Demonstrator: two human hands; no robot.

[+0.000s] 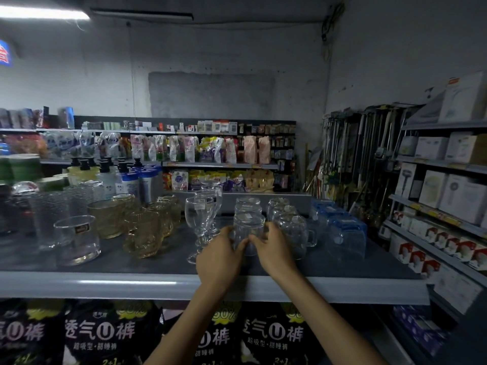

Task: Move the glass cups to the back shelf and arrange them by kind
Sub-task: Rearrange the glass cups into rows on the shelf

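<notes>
Shelf deck (158, 285), grey, spans the width of my view, front lip nearest me. Under it, black packs (105, 335) with large white lettering. Side rack (434, 164) to the right carries white boxes (458, 196).

On the deck, glassware stands in files running front to back, sorted by kind.
- Far right: blue mugs (345, 233), tinted, mouth down.
- Next file leftward: handled mugs (295, 230), clear, paper stickers on top.
- Centre file: clear cups (247, 206), one behind another. The front cup (249, 227) of this file sits near the deck's front edge, between the handled mugs and the goblets (199, 214).
- Goblets: stemmed, upright, just left of the front cup.
- Further left: amber mugs (142, 233), then ribbed tumblers (50, 206).
- One plain tumbler (76, 238) with a dark label stands alone toward the front.
- Behind the amber group: pump bottles (105, 175).

Both arms reach in from below. Left hand (221, 254) grips the front cup's left wall, right hand (274, 248) its right wall. Fingers are curled round the glass on each side, with the thumbs toward me and nearly meeting at the front. The hands cover its lower part, so I cannot tell whether it rests on the deck or is lifted.
</notes>
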